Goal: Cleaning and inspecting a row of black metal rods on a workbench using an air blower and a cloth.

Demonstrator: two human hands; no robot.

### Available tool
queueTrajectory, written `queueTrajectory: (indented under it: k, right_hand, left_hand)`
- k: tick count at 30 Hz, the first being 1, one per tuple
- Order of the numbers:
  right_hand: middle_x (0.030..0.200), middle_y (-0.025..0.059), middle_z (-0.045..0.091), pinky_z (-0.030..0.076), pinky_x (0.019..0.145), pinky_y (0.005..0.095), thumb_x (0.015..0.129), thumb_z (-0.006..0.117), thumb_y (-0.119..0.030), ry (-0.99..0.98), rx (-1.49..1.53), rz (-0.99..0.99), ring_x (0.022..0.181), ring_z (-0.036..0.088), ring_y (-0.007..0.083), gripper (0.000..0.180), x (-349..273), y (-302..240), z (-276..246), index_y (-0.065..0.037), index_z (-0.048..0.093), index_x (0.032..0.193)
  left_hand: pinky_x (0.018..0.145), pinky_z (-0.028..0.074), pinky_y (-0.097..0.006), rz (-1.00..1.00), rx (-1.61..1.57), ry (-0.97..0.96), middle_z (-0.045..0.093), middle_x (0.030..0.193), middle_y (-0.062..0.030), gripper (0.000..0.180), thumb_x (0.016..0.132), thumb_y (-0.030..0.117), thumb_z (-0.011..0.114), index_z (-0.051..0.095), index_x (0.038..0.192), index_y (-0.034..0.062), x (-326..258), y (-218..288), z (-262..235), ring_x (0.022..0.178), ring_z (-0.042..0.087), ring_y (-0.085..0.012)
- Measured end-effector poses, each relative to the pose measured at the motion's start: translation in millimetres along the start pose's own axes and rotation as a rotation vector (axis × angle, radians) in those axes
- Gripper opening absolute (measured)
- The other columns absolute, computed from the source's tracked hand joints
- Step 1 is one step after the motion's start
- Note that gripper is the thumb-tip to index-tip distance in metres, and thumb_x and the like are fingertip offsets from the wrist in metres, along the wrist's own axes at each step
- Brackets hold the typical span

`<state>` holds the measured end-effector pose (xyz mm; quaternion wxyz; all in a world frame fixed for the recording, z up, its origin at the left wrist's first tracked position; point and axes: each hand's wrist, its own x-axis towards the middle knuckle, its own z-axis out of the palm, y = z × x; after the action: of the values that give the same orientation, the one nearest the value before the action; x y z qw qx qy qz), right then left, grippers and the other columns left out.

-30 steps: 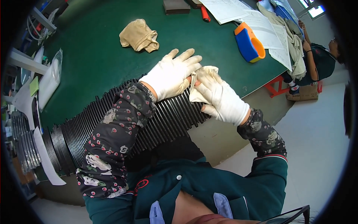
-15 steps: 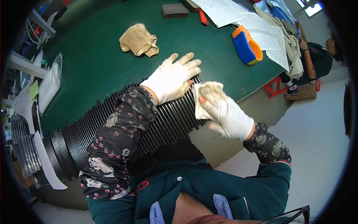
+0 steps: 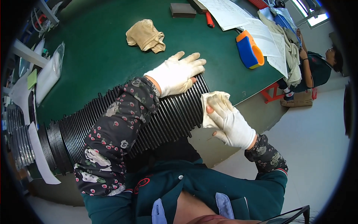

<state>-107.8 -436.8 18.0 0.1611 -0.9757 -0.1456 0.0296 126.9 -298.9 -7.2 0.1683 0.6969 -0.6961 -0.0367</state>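
head view: a long black ribbed tube (image 3: 123, 123) lies along the near edge of the green bench (image 3: 93, 56), its right end just short of the near right corner. the gloved left hand (image 3: 175, 74), fingers spread flat, rests on top of that end. the gloved right hand (image 3: 229, 123) presses a folded pale cloth (image 3: 212, 102) against the tube's end face, fingers closed on the cloth. a crumpled tan rag (image 3: 146, 35) lies mid-bench; a blue and orange tool (image 3: 249, 49) and paper sheets (image 3: 242, 18) sit toward the far right edge.
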Motion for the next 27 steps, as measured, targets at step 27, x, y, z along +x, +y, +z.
queueTrajectory:
  k: [27]
  right_hand:
    - [0.145,0.0218,0.035,0.021,0.115,0.0544,0.065,0.072,-0.045,-0.194,0.132,-0.394,0.137,0.032,0.0388,0.097,31.7,-3.5,-8.5,-0.004,0.032,0.143]
  left_hand:
    - [0.115,0.024,-0.053,0.015,0.173,0.054,0.04,0.147,-0.0053,0.044,0.097,0.032,0.046,0.045,0.137,0.0133,-9.3,-28.8,8.5,0.14,0.031,-0.0267]
